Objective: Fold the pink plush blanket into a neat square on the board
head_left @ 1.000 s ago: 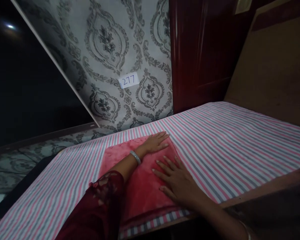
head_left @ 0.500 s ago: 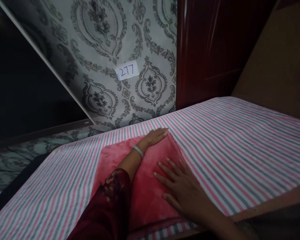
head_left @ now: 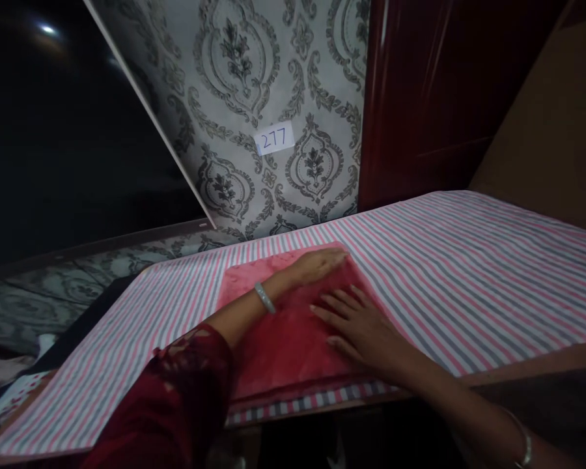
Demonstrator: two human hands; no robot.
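Observation:
A red plush cloth (head_left: 283, 352), folded into a rough rectangle, lies flat near the front edge of the striped table cover. My left hand (head_left: 317, 265) rests flat on its far right part, fingers stretched toward the far right corner. On that wrist is a silvery bangle (head_left: 265, 298). Closer to me, my right hand (head_left: 364, 329) lies with spread fingers on the cloth's right side. Neither hand grips anything; both palms face down. Part of the cloth is hidden under my left forearm.
The pink, grey and white striped cover (head_left: 449, 280) spreads over the table. Behind it are patterned wallpaper (head_left: 234, 58) with a paper label (head_left: 274, 137) reading 277, and a dark red glossy panel (head_left: 420, 98). A large dark screen (head_left: 78, 143) stands at left.
The view has shifted, so the cloth and wall appear further right. My left hand stays near the far right corner and my right hand remains on the cloth's right side.

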